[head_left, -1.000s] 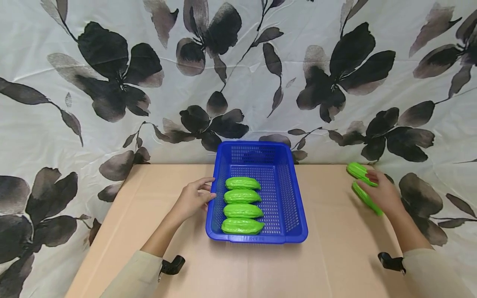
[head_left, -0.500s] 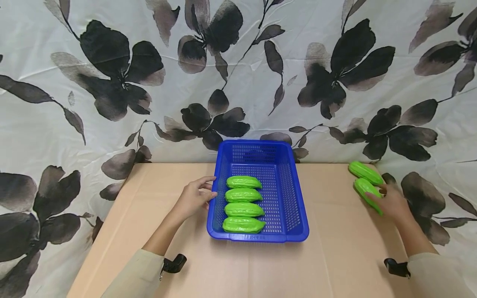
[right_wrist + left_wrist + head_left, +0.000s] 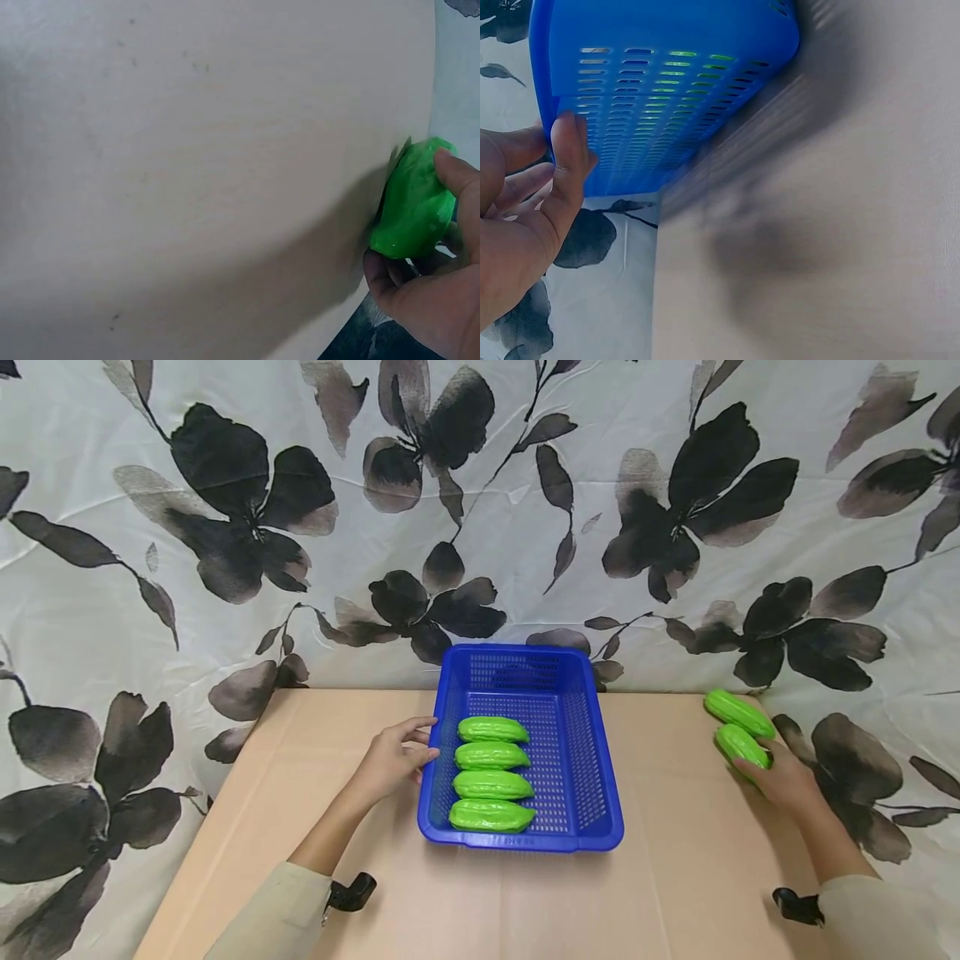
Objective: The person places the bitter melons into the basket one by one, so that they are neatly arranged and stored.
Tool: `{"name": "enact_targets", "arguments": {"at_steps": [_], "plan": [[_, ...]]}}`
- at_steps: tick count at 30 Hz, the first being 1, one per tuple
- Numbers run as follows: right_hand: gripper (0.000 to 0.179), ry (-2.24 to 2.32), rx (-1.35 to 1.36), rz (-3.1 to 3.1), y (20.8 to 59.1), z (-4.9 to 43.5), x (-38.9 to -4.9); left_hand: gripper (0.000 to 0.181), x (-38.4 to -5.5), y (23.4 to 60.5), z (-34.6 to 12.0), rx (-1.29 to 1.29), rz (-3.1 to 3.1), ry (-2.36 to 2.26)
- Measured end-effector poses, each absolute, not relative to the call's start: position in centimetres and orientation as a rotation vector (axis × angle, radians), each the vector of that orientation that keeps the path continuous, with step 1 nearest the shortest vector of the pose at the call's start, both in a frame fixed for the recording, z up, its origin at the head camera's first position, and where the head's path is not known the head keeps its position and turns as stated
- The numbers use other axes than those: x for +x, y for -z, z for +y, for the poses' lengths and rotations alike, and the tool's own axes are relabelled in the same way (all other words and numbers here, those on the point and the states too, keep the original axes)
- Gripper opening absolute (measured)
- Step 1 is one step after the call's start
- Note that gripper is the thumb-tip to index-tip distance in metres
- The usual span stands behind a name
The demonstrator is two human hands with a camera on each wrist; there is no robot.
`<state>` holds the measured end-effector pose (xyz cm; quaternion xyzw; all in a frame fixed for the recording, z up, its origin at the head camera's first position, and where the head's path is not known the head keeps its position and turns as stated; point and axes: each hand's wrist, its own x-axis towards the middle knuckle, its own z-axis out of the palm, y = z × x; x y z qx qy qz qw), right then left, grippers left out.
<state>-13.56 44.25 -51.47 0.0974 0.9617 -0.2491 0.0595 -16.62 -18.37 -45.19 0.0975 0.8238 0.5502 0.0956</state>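
Note:
A blue perforated plastic basket (image 3: 570, 842) stands on the table, with several glossy green bitter gourds (image 3: 491, 785) in a column along its left side. At the basket's left rim, my left hand (image 3: 390, 760) holds the edge; in the left wrist view a digit (image 3: 570, 150) lies against the outer wall under the rim. Far to the right, my right hand (image 3: 787, 777) grips the nearer of two bitter gourds (image 3: 738, 745) there, thumb on one side and fingers on the other. The other bitter gourd (image 3: 738, 712) lies just behind it, outside my grip.
The light wooden-toned table (image 3: 675, 877) extends around the basket. A white cloth with dark flowers (image 3: 525, 527) hangs behind the table and shows past both sides. Each wrist carries a small black camera (image 3: 352, 892).
My right hand has moved from the farther gourd to the nearer one and now grips it, turning it slightly. The left hand and basket stay in place.

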Motion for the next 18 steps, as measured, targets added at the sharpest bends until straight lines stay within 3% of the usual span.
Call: {"name": "enact_targets", "arguments": {"at_steps": [9,18], "plan": [[0.085,0.817,0.321,2.891,51.8,43.8,-13.5,0.054,-16.6,44.9,-18.4,0.281,2.454,-1.618],[0.067,0.874,0.2,2.987,52.5,43.5,-13.4,0.054,-16.7,44.9,-18.4,0.291,2.441,-1.631]]}}
